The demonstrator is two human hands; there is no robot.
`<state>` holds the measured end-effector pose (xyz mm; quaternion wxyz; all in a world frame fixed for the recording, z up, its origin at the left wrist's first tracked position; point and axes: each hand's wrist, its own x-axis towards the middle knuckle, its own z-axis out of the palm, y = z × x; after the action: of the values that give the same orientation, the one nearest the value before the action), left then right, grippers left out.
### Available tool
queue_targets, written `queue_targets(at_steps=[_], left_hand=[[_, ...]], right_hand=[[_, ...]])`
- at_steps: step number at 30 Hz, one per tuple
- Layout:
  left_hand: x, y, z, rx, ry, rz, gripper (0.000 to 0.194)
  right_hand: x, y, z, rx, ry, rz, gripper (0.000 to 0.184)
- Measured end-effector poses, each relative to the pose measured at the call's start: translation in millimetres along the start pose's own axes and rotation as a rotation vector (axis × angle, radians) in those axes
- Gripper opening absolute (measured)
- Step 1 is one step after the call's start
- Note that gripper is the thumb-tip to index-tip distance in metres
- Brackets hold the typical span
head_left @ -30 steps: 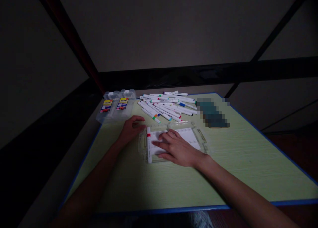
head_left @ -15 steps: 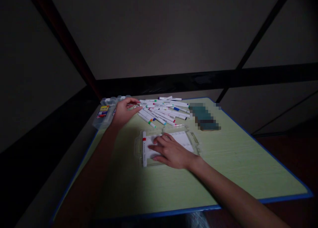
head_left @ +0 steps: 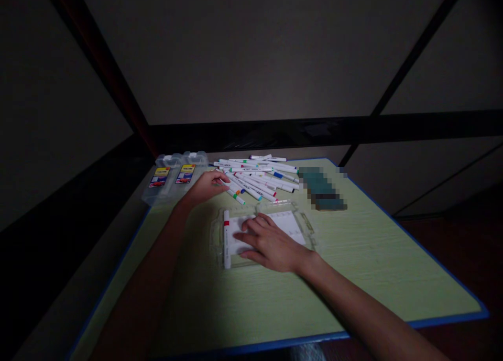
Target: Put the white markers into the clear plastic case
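Observation:
My left hand (head_left: 208,187) is at the left edge of a pile of white markers (head_left: 255,180). Its thumb and fingers close on the upper end of a marker with a green band (head_left: 236,196), which still lies on the table; the grip is partly hidden. My right hand (head_left: 271,243) rests with fingers spread on a white sheet (head_left: 293,226) inside a clear plastic case (head_left: 215,235). Along the case's left side lies a single white marker with a red band (head_left: 227,245), just left of my right fingertips.
A clear plastic box (head_left: 167,187) with two colourful labels stands at the table's back left. A pixelated, flat, dark green object (head_left: 322,185) lies right of the pile. The pale green table (head_left: 377,266) has a blue edge, and a wall rises behind it.
My left hand has moved down and slightly right, and its fingers have closed at the green-banded marker's end. My right hand stays on the sheet. The view has shifted slightly.

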<state>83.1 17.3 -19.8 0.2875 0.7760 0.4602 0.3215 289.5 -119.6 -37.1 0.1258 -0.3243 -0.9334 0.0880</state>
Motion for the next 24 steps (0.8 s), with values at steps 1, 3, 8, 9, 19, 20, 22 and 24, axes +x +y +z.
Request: queue_targets(at_steps=[1,3,8,9,19,20,22,24], left_hand=[[0.1,-2.1,0.5,-0.008,0.005,0.002,0.021],[-0.1,-4.1,1.4,-0.029,0.009,0.003,0.021],[-1.2,-2.4,5.8,-0.021,-0.049,-0.016,0.016],[-1.3,-2.0,6.9,-0.01,-0.059,-0.019,0.016],[-2.9,-7.4,13.5,0.08,-0.156,0.018,0.02],[-3.2,-8.0,14.1,0.084,-0.159,0.028,0.021],[-3.6,-8.7,15.8,0.094,-0.164,0.045,0.022],[-4.0,-9.2,17.7,0.109,-0.179,0.059,0.023]], right_hand=[[-0.1,0.1,0.2,0.001,-0.002,0.002,0.041],[-0.3,0.5,0.5,0.003,-0.005,0.002,0.04],[-0.2,1.1,1.0,0.01,-0.003,0.007,0.04],[-0.2,1.1,1.0,0.012,-0.005,0.008,0.04],[-0.5,1.4,2.1,0.013,0.005,0.002,0.038],[-0.6,1.4,2.1,0.013,0.009,0.0,0.038],[-0.9,1.4,2.0,0.014,0.011,-0.002,0.037],[-1.1,1.4,2.1,0.015,0.007,-0.003,0.037]])
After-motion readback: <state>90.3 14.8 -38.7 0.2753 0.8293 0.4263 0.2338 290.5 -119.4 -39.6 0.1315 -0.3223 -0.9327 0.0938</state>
